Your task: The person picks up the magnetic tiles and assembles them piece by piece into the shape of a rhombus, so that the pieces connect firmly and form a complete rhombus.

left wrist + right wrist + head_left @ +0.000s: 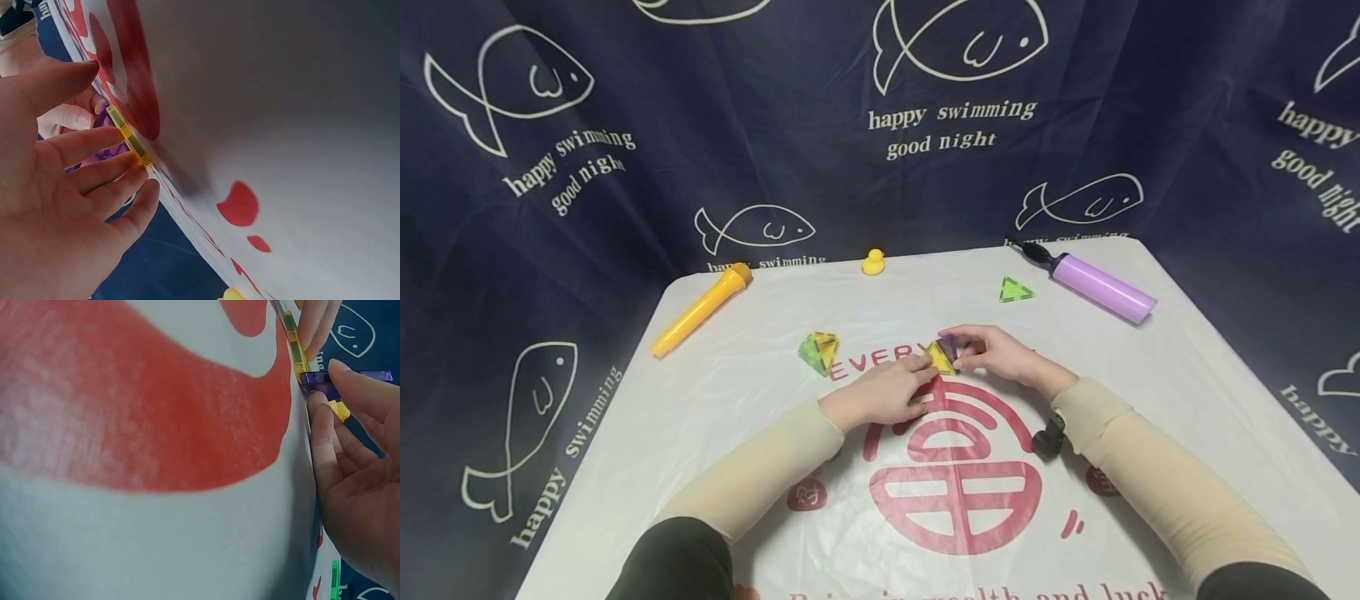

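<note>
In the head view my left hand (pixel 880 393) lies over the middle of the table, its fingertips on a yellow triangular tile (pixel 941 359). Those fingers look nearly straight in the left wrist view, where they touch the yellow tile's edge (pixel 130 139). From the other side my right hand (pixel 997 355) pinches a purple translucent tile (pixel 951 343) between thumb and fingers. Seen from the right wrist, the purple tile (pixel 315 380) stands up against the end of the flat yellow tile (pixel 295 347).
Left of the hands stands a small green and yellow pyramid (pixel 818 352) of tiles. A green triangular tile (pixel 1016 290) lies at the back right, near a purple hand pump (pixel 1103 288). Along the back are a yellow rubber duck (pixel 873 262) and an orange toy microphone (pixel 702 312).
</note>
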The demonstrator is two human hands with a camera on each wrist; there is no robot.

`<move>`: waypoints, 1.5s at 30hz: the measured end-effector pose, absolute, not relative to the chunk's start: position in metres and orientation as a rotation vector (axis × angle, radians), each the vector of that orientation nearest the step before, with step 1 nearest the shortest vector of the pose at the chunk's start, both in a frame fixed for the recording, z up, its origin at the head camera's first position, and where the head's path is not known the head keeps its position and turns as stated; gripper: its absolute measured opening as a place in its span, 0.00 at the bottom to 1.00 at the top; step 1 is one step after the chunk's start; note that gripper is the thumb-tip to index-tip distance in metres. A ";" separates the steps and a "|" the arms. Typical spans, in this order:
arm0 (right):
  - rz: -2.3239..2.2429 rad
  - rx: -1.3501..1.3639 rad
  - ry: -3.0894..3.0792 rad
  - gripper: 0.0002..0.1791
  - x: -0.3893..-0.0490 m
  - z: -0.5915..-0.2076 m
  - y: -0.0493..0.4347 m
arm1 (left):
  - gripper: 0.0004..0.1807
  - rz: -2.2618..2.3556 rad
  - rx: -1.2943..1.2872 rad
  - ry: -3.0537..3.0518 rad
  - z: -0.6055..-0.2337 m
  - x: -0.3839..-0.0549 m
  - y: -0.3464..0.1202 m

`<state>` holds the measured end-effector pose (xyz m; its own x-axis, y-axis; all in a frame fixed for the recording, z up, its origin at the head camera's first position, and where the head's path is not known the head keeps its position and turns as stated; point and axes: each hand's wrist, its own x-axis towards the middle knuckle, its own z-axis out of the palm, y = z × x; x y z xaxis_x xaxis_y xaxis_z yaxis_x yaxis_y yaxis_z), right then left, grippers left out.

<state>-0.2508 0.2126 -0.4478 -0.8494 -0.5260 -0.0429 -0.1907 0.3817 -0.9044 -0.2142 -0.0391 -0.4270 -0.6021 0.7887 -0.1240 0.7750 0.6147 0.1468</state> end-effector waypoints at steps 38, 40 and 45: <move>-1.367 -0.370 2.663 0.23 -0.258 -0.434 0.251 | 0.34 0.256 1.181 2.599 -0.420 -0.198 -0.048; -1.312 -0.300 2.736 0.22 -0.262 -0.433 0.258 | 0.35 0.248 1.196 2.594 -0.420 -0.194 -0.048; -1.134 -0.158 2.914 0.21 -0.273 -0.433 0.269 | 0.36 0.213 1.232 2.574 -0.418 -0.184 -0.043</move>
